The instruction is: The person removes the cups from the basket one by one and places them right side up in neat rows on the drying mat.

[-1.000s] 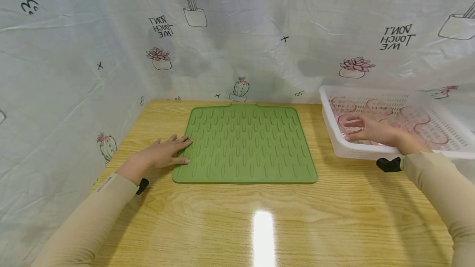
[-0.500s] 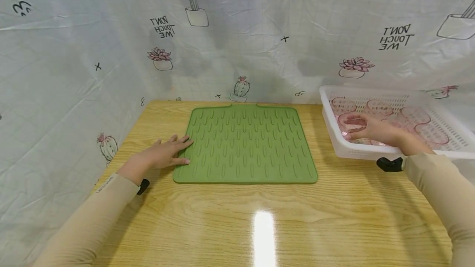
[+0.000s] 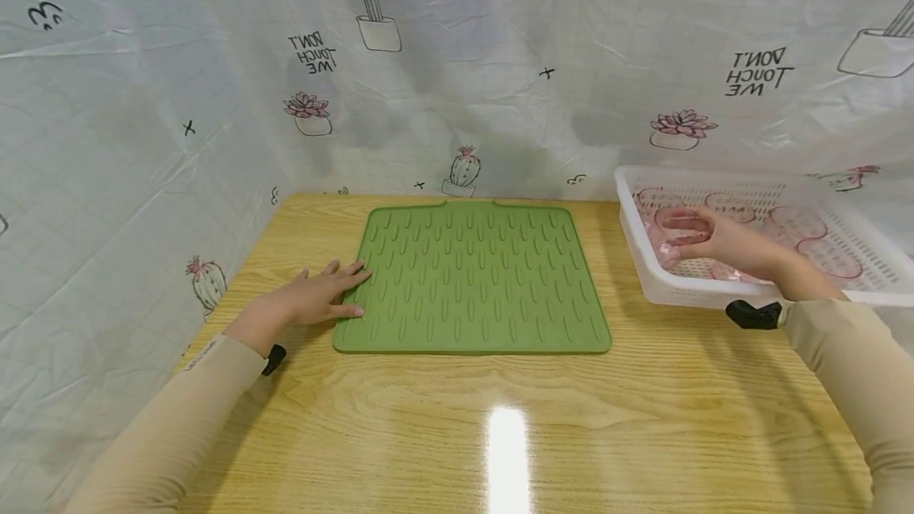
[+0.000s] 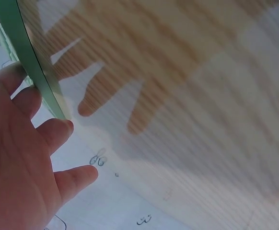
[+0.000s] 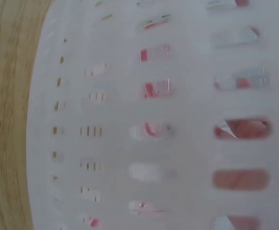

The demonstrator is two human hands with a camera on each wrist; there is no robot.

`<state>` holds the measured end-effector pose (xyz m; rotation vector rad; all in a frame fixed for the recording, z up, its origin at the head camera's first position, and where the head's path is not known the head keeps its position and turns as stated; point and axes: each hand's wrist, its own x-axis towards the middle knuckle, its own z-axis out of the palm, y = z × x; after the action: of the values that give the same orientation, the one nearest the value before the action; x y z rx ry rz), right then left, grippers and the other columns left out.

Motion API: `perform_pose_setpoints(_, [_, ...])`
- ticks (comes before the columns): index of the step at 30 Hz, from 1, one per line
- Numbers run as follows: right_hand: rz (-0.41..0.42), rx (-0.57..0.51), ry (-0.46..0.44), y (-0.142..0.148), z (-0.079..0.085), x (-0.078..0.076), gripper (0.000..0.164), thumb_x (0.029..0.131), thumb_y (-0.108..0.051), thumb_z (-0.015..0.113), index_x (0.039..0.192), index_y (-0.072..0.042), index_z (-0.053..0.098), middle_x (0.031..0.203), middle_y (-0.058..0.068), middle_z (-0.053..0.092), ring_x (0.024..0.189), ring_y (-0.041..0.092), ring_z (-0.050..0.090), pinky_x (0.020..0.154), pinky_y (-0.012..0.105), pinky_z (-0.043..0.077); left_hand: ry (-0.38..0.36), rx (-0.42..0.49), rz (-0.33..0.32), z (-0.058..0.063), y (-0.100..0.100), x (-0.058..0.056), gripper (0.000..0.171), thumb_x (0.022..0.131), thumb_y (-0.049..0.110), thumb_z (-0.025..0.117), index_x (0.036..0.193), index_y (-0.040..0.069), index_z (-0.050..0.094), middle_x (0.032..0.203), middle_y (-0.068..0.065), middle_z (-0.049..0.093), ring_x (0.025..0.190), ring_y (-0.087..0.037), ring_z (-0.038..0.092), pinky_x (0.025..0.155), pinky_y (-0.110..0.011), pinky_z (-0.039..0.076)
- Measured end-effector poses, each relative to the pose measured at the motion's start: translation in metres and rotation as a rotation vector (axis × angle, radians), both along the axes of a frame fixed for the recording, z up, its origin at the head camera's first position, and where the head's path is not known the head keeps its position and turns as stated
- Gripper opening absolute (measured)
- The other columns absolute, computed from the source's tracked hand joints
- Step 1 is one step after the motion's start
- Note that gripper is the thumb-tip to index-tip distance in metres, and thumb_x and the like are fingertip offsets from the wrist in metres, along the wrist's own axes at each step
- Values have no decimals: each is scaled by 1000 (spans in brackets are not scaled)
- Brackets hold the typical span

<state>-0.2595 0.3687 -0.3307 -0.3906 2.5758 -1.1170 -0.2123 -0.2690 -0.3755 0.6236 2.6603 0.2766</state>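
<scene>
A ribbed green mat (image 3: 471,280) lies on the wooden table. My left hand (image 3: 317,296) rests spread on its left edge; in the left wrist view, fingers of the left hand (image 4: 22,148) touch the rim of the green mat (image 4: 31,62). My right hand (image 3: 735,244) reaches into a white plastic basket (image 3: 653,280), with thumb and fingers curled round a clear, pink-rimmed cup (image 3: 658,238) at its front left. The hand hides part of this cup. In the right wrist view, the slotted wall of the basket (image 5: 115,148) blocks sight of the fingers.
Several more clear, pink-rimmed round cups (image 3: 798,222) stand in the basket. White plastic sheeting printed with cacti (image 3: 500,101) hangs behind and to the left of the table (image 3: 428,419). A bright light reflection crosses the tabletop near the front.
My right hand has risen slightly inside the basket, and the pink-rimmed cup at its fingers has shifted with it. My left hand stays on the mat's edge.
</scene>
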Motion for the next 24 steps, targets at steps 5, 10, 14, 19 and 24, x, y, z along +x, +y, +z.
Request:
perform_pose_setpoints(5, [-3,-93,-9,0,2,2,71,101,-10,68,157,1,26,151,13,47,113,-1,61,90,15,48,0,14,-1,1,-1,2,83,103,52,57,165,9,23,170,-18,12,152,-50,4,111,-79,3])
perform_pose_setpoints(10, [16,-162,14,1,2,3,68,101,-4,66,156,6,26,129,-20,57,109,-4,62,90,14,49,-1,14,-4,0,-1,2,83,102,53,57,165,9,24,170,-18,12,152,-51,4,111,-79,3])
perform_pose_setpoints(14, [26,-194,44,1,2,3,62,101,-1,64,153,4,31,123,-25,58,107,-2,63,88,13,49,-7,5,-2,-1,-2,0,82,103,51,57,165,9,22,170,-19,11,152,-51,3,111,-80,3])
perform_pose_setpoints(19, [15,-231,89,1,3,5,51,101,2,62,146,-8,40,121,-23,59,104,-1,64,86,14,51,-14,5,0,-2,-3,-2,83,103,51,57,165,10,21,170,-19,10,152,-51,2,111,-80,2])
perform_pose_setpoints(24, [5,-297,132,1,2,5,49,99,9,60,139,-14,44,119,-22,61,105,-3,62,85,14,52,-16,9,2,-3,-3,-2,83,102,52,57,165,11,22,170,-18,10,152,-51,2,111,-79,1])
